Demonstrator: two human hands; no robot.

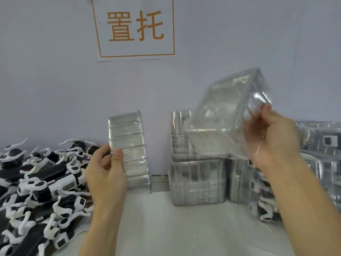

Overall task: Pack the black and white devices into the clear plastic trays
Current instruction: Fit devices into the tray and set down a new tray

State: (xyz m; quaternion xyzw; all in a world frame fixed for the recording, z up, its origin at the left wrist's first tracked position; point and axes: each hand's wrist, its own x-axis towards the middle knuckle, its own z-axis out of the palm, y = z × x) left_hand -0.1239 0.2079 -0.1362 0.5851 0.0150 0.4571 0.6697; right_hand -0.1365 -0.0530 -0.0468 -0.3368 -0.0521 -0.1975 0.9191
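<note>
- Left hand (106,169) holds one clear tray (129,148) upright, left of the tray stack (198,180).
- Right hand (273,137) pinches another tray (227,106), tilted above that stack.
- Devices (40,182) piled on the tabletop (166,228), far left of the stack.

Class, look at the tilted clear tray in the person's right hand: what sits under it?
Under the tilted tray, held by the right hand, stands a stack of clear trays on the table. Whether the stack holds anything cannot be told.

Blurred with motion: the raised clear tray (230,106), ribs unreadable. Cut off at the left edge: the pile of devices (36,182). Half hidden behind the right hand (273,137): packed trays (321,145).
</note>
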